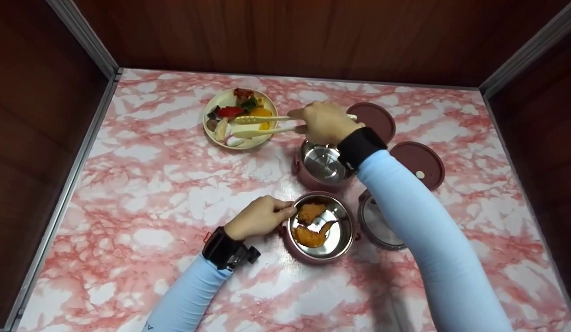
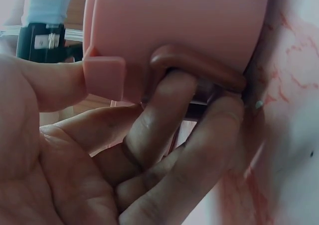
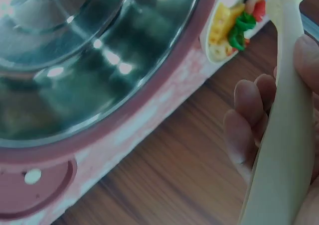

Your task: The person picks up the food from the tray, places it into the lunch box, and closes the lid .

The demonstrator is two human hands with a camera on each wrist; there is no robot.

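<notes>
My left hand (image 1: pixel 260 216) grips the side handle (image 2: pixel 199 65) of a round pink lunch container (image 1: pixel 332 237) with a steel inside, fingers hooked through it and thumb up by the rim. Two browned pieces of food lie in it, a breaded-looking piece (image 1: pixel 311 213) and a wing-shaped one (image 1: pixel 309 236). Cream food tongs (image 1: pixel 271 132) are held in my right hand (image 1: pixel 329 122), their two arms apart and nothing between the tips. The tips overlap the right part of a cream plate (image 1: pixel 206 119) bearing red, yellow, green and pale food pieces.
A second steel-lined container (image 1: pixel 326 161) stands behind the first, beneath my right wrist. Two dark red discs (image 1: pixel 377 121) (image 1: pixel 419 159) lie to its right, and a round grey-topped lid (image 1: pixel 379 226) sits nearer, partly under the right sleeve. Wooden panels (image 1: pixel 285 37) border the table.
</notes>
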